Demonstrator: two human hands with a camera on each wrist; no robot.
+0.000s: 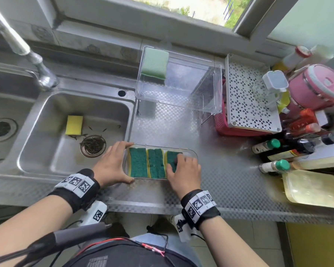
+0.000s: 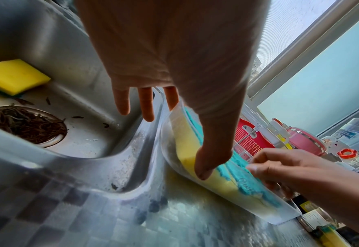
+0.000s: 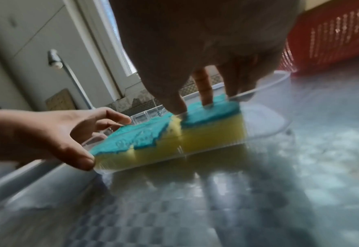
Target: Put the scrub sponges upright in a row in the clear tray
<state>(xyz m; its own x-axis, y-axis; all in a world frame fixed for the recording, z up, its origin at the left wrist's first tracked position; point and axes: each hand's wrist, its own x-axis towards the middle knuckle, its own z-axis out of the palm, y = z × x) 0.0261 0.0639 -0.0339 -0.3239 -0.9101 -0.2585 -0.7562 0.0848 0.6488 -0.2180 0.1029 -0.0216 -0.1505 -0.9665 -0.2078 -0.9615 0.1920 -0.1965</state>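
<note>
3 scrub sponges [image 1: 156,163] sit side by side in the clear tray [image 1: 193,152], green scour faces up, yellow foam showing thru the wall. The tray is on the steel counter [image 1: 229,170], just beside the sink [image 1: 75,132] edge. Your right hand [image 1: 183,171] is on the rightmost sponge w/ fingers straight, tips pressing its green face; nothing gripped. Your left hand [image 1: 113,164] spans the tray's left end, thumb on the near wall, fingers by the far corner, bracing it rather than clamping.

Risks, as I judge them: press too hard and the foam springs back and pops the sponge out. The tray is light; let the left go and it could slide toward the sink. A 4th sponge [image 1: 74,125] lies in the sink basin; skip it and the row stays short.
</note>
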